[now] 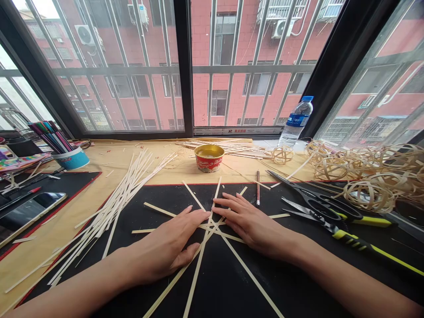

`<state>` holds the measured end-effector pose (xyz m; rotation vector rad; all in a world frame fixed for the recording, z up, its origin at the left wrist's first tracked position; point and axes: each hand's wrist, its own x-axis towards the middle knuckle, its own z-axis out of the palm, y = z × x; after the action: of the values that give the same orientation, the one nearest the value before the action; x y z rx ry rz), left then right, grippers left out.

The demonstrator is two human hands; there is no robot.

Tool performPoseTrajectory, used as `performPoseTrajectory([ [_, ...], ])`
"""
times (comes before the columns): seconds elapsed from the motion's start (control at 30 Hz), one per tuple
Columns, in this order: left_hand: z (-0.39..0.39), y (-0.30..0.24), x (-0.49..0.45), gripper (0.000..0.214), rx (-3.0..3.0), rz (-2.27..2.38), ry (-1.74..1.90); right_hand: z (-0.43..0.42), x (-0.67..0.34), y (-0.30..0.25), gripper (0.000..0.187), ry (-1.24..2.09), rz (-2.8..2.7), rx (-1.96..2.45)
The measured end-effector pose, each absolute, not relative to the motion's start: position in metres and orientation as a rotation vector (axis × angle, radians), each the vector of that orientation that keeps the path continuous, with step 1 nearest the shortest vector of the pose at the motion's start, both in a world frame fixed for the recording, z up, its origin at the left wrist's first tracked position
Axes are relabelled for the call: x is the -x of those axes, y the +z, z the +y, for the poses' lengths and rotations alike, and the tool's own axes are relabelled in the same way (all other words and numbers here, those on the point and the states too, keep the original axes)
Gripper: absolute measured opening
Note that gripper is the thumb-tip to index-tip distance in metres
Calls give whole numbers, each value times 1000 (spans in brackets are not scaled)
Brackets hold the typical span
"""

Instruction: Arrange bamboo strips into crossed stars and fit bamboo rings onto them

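"Where are the flat, pale, wood-like strips (211, 228)?"
"Crossed starwise between and beneath the left hand (175, 242) and right hand (247, 219), on a black, red-edged mat (243, 298)."
"Gripping?"
"Neither: both lie flattened, fingers extended, over the strips. A round red tin (210, 164), gold inside, stands beyond them."

Bright, diffuse daylight is admitted through the window (186, 66) beyond the left grip (167, 240) and right grip (247, 221). Sky (44, 8), far beyond and left of the left grip, is bleached near white. Soft shadow is cast beneath both grips, which are crisply rendered. A pale reflection is carried by the phone (36, 214), left of the left grip. Uprights toward both edges are splayed by wide-angle distortion.
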<state>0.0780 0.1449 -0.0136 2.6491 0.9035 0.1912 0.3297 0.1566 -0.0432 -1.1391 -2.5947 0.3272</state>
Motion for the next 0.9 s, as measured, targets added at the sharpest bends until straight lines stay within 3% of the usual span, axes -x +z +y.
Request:
performPoseTrajectory([
  [0.37, 146, -13, -79, 56, -2766, 821, 275, 155, -327, -38, 43, 326, -2656, 1181],
  [0.57, 138, -7, -81, 33, -2843, 847, 411, 155, -326, -36, 42, 319, -2669, 1187],
  [0.9, 136, -14, -83, 26, -2877, 881, 555, 156, -327, -37, 43, 330, -2663, 1187],
])
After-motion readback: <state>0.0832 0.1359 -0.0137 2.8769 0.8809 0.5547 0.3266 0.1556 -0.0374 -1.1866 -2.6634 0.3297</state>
